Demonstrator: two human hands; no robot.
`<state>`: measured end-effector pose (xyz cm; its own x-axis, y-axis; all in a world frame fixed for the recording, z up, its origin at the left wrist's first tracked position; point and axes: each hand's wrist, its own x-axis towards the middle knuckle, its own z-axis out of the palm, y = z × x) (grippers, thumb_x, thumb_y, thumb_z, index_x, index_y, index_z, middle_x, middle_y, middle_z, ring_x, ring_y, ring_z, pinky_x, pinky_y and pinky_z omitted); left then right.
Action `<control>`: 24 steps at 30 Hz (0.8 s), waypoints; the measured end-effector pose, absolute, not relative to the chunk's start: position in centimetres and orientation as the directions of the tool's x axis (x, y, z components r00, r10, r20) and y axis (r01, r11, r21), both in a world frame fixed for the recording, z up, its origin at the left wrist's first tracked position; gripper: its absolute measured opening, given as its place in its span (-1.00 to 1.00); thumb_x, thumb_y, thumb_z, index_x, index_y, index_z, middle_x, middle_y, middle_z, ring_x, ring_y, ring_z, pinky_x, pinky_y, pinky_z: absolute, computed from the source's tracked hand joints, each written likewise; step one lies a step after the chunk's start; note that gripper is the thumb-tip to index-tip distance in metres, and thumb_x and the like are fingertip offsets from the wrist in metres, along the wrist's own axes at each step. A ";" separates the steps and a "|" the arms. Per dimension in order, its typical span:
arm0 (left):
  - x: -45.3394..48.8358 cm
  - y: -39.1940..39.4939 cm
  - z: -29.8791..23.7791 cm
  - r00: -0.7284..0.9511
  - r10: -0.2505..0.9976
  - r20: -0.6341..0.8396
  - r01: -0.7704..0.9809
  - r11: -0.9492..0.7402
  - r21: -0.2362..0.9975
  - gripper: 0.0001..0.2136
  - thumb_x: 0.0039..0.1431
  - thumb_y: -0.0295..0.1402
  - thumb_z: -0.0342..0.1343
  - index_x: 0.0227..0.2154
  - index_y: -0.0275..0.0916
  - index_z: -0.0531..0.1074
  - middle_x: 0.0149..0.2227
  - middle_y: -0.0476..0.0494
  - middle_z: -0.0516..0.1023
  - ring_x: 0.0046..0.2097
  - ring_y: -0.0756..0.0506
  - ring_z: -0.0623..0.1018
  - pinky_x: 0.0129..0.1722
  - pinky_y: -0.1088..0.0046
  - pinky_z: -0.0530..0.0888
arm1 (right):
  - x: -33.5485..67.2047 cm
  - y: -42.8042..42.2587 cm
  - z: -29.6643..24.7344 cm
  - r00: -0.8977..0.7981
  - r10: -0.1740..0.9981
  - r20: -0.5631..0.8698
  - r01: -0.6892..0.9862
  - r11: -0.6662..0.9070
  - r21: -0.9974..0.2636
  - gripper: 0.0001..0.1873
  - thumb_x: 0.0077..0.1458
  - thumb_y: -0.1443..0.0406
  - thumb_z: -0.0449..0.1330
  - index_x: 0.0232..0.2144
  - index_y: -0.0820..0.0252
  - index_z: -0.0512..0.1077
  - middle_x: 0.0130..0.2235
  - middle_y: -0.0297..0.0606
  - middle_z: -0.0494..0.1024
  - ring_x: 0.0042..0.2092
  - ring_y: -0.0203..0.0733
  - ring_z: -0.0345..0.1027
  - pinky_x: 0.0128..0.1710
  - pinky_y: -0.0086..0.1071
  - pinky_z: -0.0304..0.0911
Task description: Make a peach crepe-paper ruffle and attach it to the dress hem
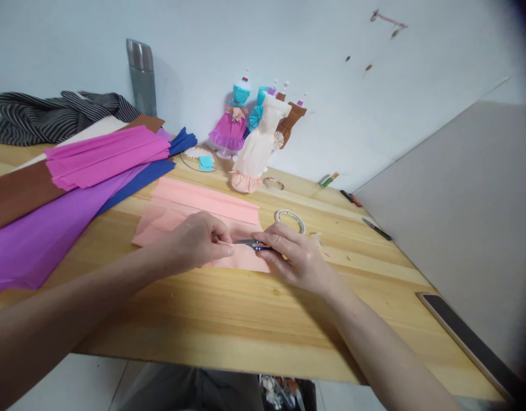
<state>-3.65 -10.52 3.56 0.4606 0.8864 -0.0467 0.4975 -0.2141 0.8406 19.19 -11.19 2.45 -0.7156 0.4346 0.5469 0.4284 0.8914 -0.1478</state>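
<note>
Near the middle of the frame, the left hand [198, 241] held its thumb and fingers pinched narrow on an edge of the pink sheet [211, 204], just left of the scissors' blades. The right hand [295, 251] was closed around the small blue-handled scissors [258, 246], blades pointing left toward the pinched edge; whether the fingers passed through handle loops could not be told. The pink sheet lay at the centre of the frame on the wooden surface [229, 319], its far side folded over in a band.

Snipping at the near part of the sheet seemed to be the step in hand, though the cut line itself was too small to make out. The next snip, by judgement, called for the edge to be kept taut and the left fingertips clear of the blades.

A tape roll [289, 212] lay just beyond the right hand, magenta material [109, 154] was heaped with other colours at left, and a figure in a pale dress [261, 137] stood at upper centre.
</note>
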 end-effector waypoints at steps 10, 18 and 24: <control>-3.6 -10.6 3.8 0.442 0.895 -0.056 0.517 -0.203 0.832 -0.87 -0.09 -0.45 0.08 -0.64 -0.32 0.47 -0.77 0.10 0.29 -0.69 0.12 0.24 -0.66 0.61 0.12 | 19.2 -11.2 2.5 -0.717 0.439 0.542 0.428 0.891 -0.155 -0.67 0.18 0.40 0.09 0.01 0.21 0.32 -0.26 -0.14 0.44 -0.28 -0.22 0.34 -0.36 -0.36 0.34; -3.6 -10.4 3.6 0.437 0.897 -0.071 0.530 -0.193 0.826 -0.86 -0.06 -0.40 0.10 -0.64 -0.32 0.45 -0.78 0.09 0.29 -0.70 0.10 0.26 -0.67 0.61 0.13 | 19.3 -11.1 2.4 -0.721 0.409 0.560 0.414 0.901 -0.125 -0.68 0.17 0.43 0.11 -0.01 0.23 0.33 -0.27 -0.14 0.44 -0.27 -0.22 0.34 -0.35 -0.36 0.34; -3.7 -10.5 3.5 0.444 0.895 -0.039 0.507 -0.216 0.834 -0.82 -0.06 -0.38 0.09 -0.69 -0.30 0.41 -0.77 0.09 0.29 -0.69 0.11 0.25 -0.67 0.61 0.14 | 19.3 -11.3 2.4 -0.724 0.406 0.558 0.422 0.900 -0.109 -0.69 0.17 0.43 0.10 -0.01 0.21 0.33 -0.27 -0.15 0.45 -0.27 -0.23 0.35 -0.39 -0.39 0.33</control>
<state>-3.75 -10.54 3.54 0.4443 0.8950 -0.0385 0.5073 -0.2159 0.8343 19.28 -11.25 2.40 -0.7236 0.4065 0.5579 0.4217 0.9002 -0.1090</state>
